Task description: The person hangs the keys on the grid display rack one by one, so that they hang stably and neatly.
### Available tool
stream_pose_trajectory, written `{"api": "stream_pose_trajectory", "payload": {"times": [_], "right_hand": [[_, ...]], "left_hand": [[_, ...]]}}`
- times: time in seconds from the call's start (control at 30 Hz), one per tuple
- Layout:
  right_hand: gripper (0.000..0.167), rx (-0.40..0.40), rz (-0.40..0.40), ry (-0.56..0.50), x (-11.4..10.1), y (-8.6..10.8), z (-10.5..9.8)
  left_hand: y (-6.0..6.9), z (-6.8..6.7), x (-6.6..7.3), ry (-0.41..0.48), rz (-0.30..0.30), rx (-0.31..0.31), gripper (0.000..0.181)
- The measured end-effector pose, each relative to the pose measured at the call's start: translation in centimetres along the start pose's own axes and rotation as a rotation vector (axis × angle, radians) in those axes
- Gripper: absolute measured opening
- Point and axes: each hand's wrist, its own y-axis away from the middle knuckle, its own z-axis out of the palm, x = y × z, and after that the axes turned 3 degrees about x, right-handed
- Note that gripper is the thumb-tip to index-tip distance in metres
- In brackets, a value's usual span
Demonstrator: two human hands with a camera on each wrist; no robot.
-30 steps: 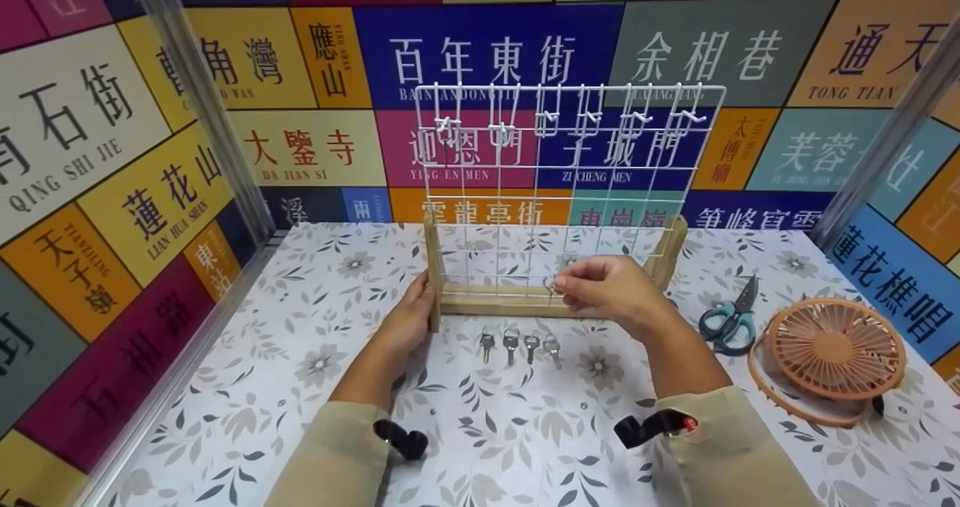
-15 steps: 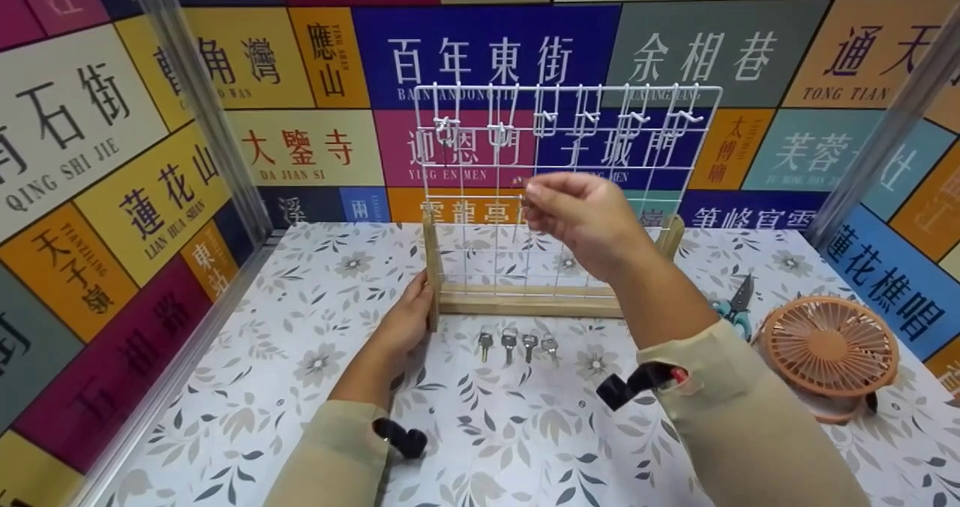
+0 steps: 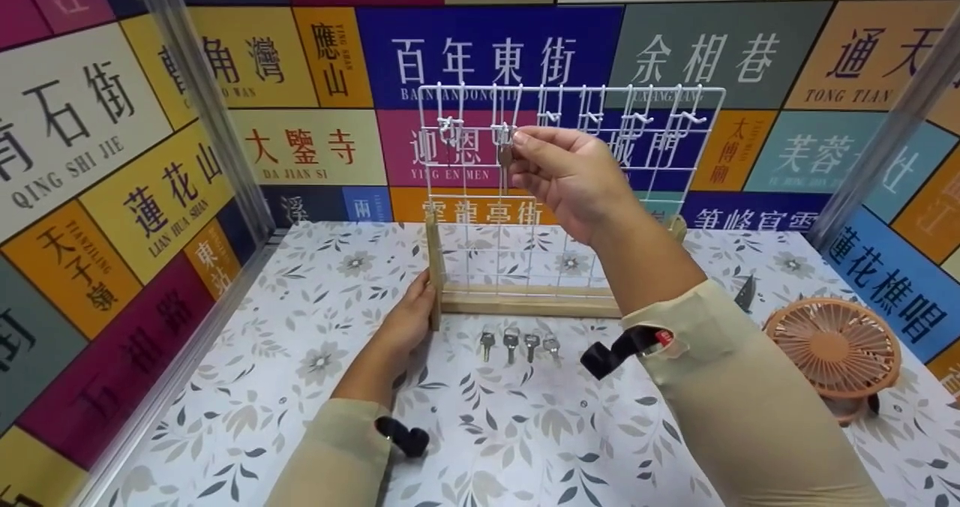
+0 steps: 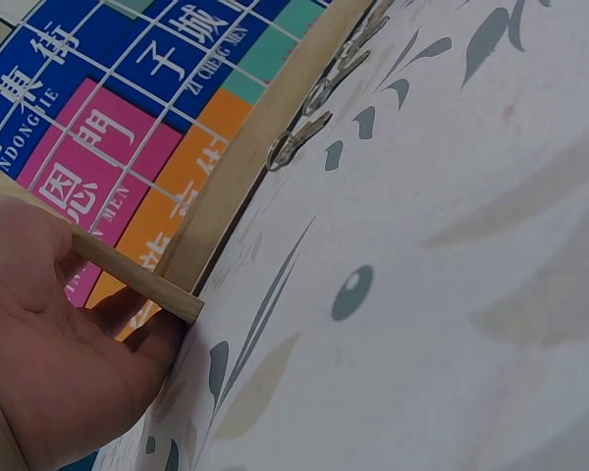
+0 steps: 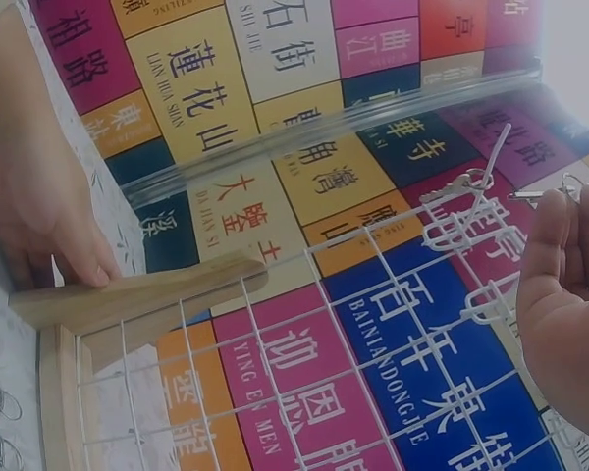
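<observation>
My right hand (image 3: 574, 181) is raised in front of a white wire grid rack (image 3: 517, 167). Between thumb and fingertips it pinches a key (image 5: 526, 196) by its ring (image 5: 570, 184), close to the second hook from the left (image 3: 502, 130); whether the ring touches that hook I cannot tell. Another key (image 5: 455, 187) hangs on the leftmost hook (image 3: 449, 124). Low on the left, my left hand (image 3: 409, 313) grips the rack's wooden end post (image 4: 137, 279), thumb on one side and fingers on the other. Several loose keys (image 3: 511, 345) lie in a row before the wooden base (image 3: 525, 304).
Four-panel details aside, patterned cloth covers the table (image 3: 480, 447). An orange fan (image 3: 834, 346) stands at the right, and scissors (image 3: 744, 293) lie beside it, partly behind the right sleeve. Sign-printed walls (image 3: 487, 49) enclose the back and sides. More hooks (image 3: 637, 121) line the rack's top.
My right hand has risen from near the rack's base and moved left to the second hook, carrying the key. The left hand has stayed on the post.
</observation>
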Motion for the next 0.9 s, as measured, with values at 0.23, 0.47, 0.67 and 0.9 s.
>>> {"api": "stream_pose_trajectory", "payload": {"times": [0.23,0.47,0.67,0.9], "right_hand": [[0.016,0.036,0.008,-0.009,0.4,-0.4,-0.4],[0.021,0.070,0.021,-0.024,1.3,-0.7,-1.9],[0.021,0.060,0.025,0.015,2.9,-0.1,-3.7],[0.017,0.051,0.005,0.047,4.9,1.1,-5.7]], "left_hand": [[0.0,0.0,-0.1,0.015,0.048,-0.019,0.059],[0.0,0.0,-0.1,0.030,0.036,-0.018,0.060],[0.1,0.1,-0.1,0.034,0.024,-0.016,0.059],[0.1,0.1,0.0,0.017,-0.018,0.000,0.056]]}}
